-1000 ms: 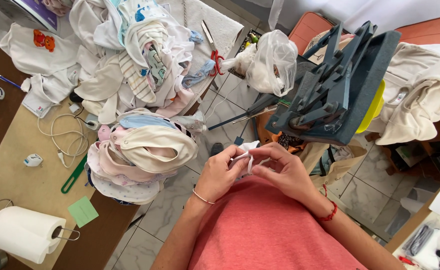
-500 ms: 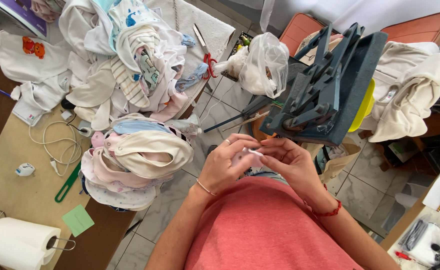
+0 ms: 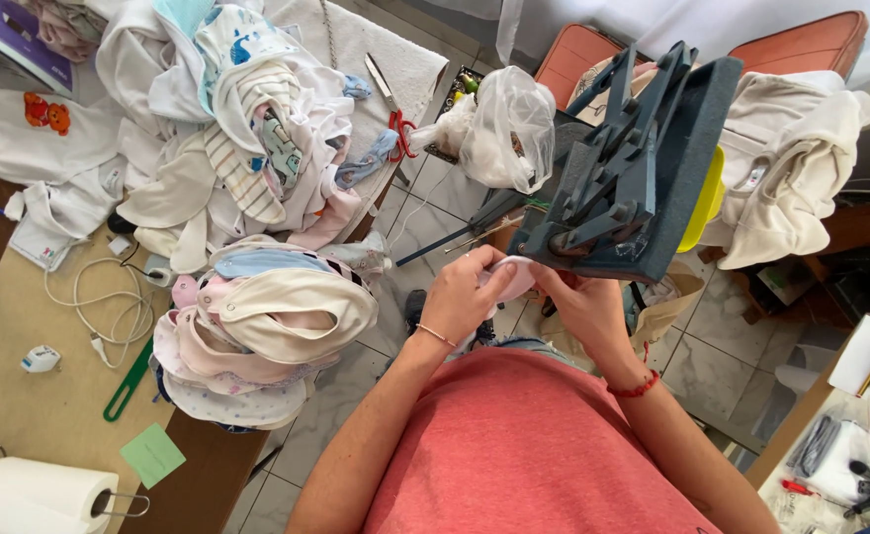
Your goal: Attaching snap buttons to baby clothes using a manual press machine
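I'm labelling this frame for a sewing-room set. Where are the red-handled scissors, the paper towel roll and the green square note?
red-handled scissors (image 3: 398, 132), head view, on the red handles.
paper towel roll (image 3: 30, 497), head view, on its white side.
green square note (image 3: 152, 455), head view, at its middle.

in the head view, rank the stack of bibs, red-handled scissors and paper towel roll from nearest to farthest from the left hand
1. Stack of bibs, just to the side of the left hand, on the table edge.
2. Red-handled scissors, up the picture on the white cloth.
3. Paper towel roll, in the picture's bottom-left corner.
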